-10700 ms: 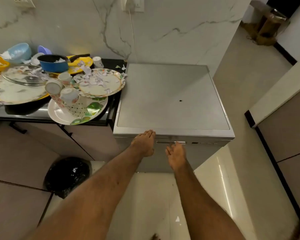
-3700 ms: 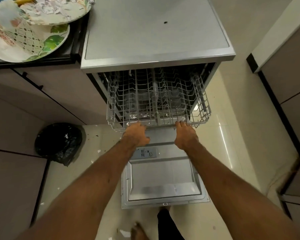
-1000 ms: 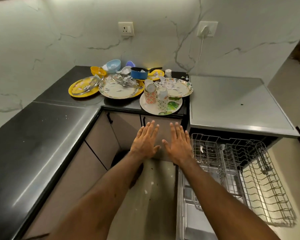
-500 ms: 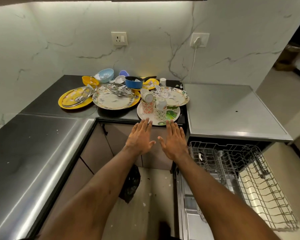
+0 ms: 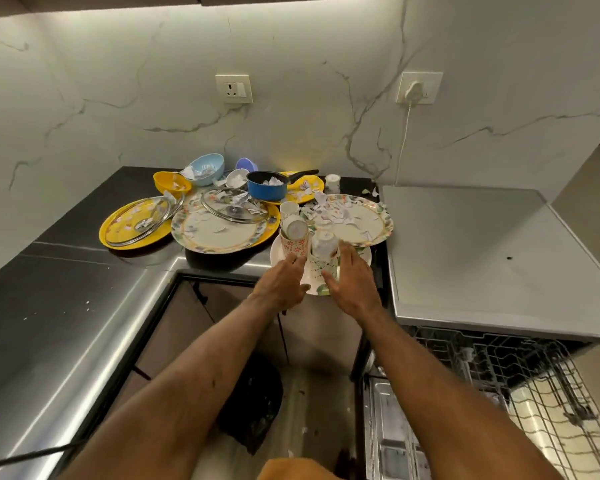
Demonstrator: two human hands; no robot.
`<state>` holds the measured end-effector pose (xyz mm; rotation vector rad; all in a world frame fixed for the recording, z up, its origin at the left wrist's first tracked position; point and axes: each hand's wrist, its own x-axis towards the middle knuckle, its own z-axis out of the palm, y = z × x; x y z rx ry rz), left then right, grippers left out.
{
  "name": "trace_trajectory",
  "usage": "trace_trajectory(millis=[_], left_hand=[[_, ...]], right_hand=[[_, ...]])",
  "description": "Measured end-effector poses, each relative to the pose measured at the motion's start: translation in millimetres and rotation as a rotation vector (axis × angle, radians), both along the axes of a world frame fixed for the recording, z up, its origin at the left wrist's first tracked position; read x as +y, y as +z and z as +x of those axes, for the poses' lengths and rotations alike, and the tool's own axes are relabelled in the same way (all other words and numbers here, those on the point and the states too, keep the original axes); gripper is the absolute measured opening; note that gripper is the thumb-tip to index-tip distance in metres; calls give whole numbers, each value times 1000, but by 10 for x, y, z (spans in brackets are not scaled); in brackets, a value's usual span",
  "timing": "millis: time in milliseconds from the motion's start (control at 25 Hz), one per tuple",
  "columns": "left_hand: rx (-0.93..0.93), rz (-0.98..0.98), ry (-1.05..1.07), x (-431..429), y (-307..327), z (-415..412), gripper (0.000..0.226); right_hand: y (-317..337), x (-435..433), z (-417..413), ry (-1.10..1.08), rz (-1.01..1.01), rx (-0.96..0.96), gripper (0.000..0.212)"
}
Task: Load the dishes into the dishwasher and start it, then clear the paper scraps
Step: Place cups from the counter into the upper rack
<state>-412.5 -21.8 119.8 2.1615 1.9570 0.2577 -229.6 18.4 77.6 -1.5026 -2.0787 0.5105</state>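
Note:
Dirty dishes strewn with paper scraps (image 5: 329, 211) crowd the black counter (image 5: 66, 306). At its front edge a white leaf-print plate (image 5: 367, 258) carries stacked cups: a red-patterned cup (image 5: 294, 242) and a green-patterned cup (image 5: 321, 259). My left hand (image 5: 280, 284) reaches the red cup's base with loose fingers. My right hand (image 5: 353, 280) lies along the green cup's right side, thumb in front, fingers straight. Neither hand clearly grips. The dishwasher (image 5: 465, 244) stands open at the right with its wire rack (image 5: 520, 382) pulled out.
Behind the cups lie a floral plate (image 5: 378, 223), a larger floral plate (image 5: 222, 237) under a glass lid (image 5: 234, 206), a yellow plate (image 5: 125, 230), a blue saucepan (image 5: 266, 188) and bowls (image 5: 205, 168). A black bin bag (image 5: 253, 400) sits on the floor below.
Both hands have moved forward from the counter's front edge up to the stacked cups on the white plate. The view has come closer to the counter.

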Motion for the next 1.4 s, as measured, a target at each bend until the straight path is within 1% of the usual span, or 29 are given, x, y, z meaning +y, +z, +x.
trace_trajectory(millis=[160, 320, 480, 560, 680, 800, 1040, 1160, 1280, 1400], left_hand=[[-141, 13, 118, 485, -8, 36, 53], [-270, 37, 240, 829, -34, 115, 44], [-307, 52, 305, 1067, -51, 145, 29], [-321, 36, 308, 1142, -44, 121, 26], [-300, -33, 272, 1265, 10, 48, 27], [-260, -154, 214, 1367, 51, -25, 34], [-294, -257, 28, 1470, 131, -135, 27], [-360, -204, -40, 1526, 163, -200, 34], [-421, -117, -37, 1554, 215, -200, 41], [-463, -64, -49, 1546, 321, -140, 55]], right_hand=[[47, 469, -4, 24, -71, 82, 83], [68, 764, -22, 43, -173, 166, 83], [41, 936, -43, 78, -238, 183, 85], [45, 983, -59, 95, -254, 185, 83], [40, 1015, -75, 93, -286, 226, 83], [-27, 1007, -100, 69, -297, 231, 85], [-23, 944, -78, -8, -259, 361, 76], [20, 913, -74, -55, -230, 446, 73], [161, 896, -100, -101, -183, 485, 69], [294, 913, -102, -178, -77, 515, 67]])
